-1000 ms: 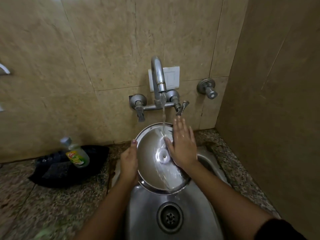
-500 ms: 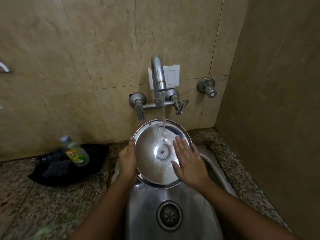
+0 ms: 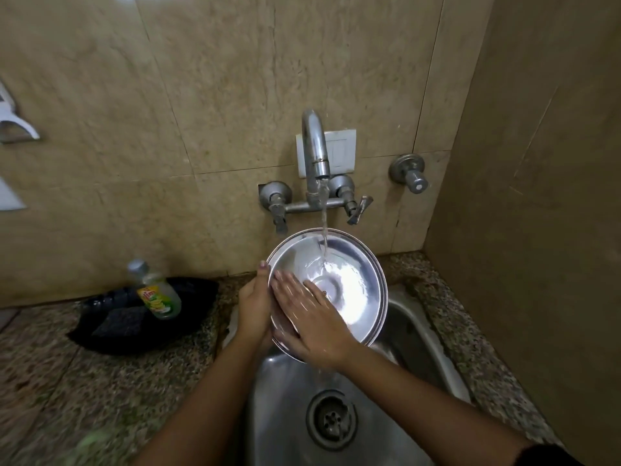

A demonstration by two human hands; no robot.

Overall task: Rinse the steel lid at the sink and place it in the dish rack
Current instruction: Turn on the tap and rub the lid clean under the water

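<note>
The round steel lid (image 3: 353, 280) is tilted up under the running tap (image 3: 316, 153), its hollow inner side facing me, and water strikes it near the middle. My left hand (image 3: 253, 307) grips the lid's left rim, thumb over the edge. My right hand (image 3: 312, 317) lies flat and open on the lid's lower left inner face, fingers spread and blurred. Water drips from the lid's bottom edge into the steel sink (image 3: 285, 432). No dish rack is in view.
A green dish-soap bottle (image 3: 156, 290) lies on a black tray (image 3: 111, 331) on the speckled granite counter (image 3: 67, 398) at left. A second valve (image 3: 408, 174) juts from the tiled wall. A wall closes in on the right. The sink drain (image 3: 331, 420) is below the lid.
My right hand has swept from the lid's right side across to its lower left. The lid has tipped up a bit more toward me under the stream.
</note>
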